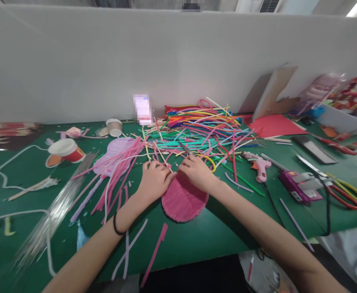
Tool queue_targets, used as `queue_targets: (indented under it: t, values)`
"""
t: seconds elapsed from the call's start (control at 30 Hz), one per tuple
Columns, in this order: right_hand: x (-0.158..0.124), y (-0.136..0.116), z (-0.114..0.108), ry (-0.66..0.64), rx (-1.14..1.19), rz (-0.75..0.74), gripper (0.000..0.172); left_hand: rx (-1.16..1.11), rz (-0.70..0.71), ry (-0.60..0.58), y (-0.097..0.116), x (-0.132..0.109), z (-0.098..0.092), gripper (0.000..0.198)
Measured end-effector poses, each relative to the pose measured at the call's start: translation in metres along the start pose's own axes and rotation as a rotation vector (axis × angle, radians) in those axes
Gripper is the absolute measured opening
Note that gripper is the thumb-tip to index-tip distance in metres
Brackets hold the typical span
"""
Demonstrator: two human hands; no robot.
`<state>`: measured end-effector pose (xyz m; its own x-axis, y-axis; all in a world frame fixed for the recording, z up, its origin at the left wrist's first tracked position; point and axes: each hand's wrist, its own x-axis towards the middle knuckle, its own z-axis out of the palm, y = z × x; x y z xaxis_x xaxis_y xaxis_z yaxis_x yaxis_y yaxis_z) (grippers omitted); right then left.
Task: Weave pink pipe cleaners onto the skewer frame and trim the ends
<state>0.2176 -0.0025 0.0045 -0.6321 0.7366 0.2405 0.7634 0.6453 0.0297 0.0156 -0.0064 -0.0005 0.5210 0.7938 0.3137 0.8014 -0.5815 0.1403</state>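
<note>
A round, deep-pink disc (184,201), apparently made of fuzzy pipe cleaners, is held just above the front of the green table. My left hand (154,180) is closed at its upper left edge, thumb against the disc. Over the upper right edge, my right hand (196,173) has its fingers bent and closed; the fingertips are partly hidden. A thin pale pink strip (163,156) runs up from between the hands. Just beyond my right hand are yellow-handled scissors (211,162), their blades pointing away to the left; my hand covers their middle.
Colourful pipe cleaners (196,126) pile up at the back. Pink stems (120,179) and a lilac piece (112,156) lie left, beside wires (59,203) and a paper cup (66,150). Rightward are a pink glue gun (260,167), a purple power strip (298,187) and large scissors (315,169).
</note>
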Motion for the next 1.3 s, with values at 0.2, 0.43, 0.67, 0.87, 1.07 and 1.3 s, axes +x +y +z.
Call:
queue_targets:
  t: [0.2,0.43,0.67,0.87,1.07,1.3]
  values:
    - [-0.020,0.031,-0.025,-0.041,-0.246,-0.093,0.013,0.036,-0.004,0.070,0.016,-0.007,0.007,0.024]
    - [-0.025,0.047,-0.038,-0.056,-0.237,0.091,0.019,0.063,0.005,0.088,0.023,-0.013,0.010,0.022]
    - [0.019,0.032,-0.044,0.071,0.361,0.023,0.017,-0.068,-0.118,-0.023,0.022,-0.015,0.015,0.024]
    - [0.025,0.026,-0.044,-0.027,0.495,0.004,0.020,-0.226,-0.153,-0.046,0.021,-0.014,0.016,0.020]
    - [0.005,0.043,-0.037,0.061,0.503,0.081,0.019,-0.387,-0.148,-0.009,0.012,-0.012,0.009,0.025]
    - [-0.014,0.040,-0.039,0.004,1.186,0.202,0.043,-0.584,-0.035,0.021,0.003,-0.005,-0.016,0.027]
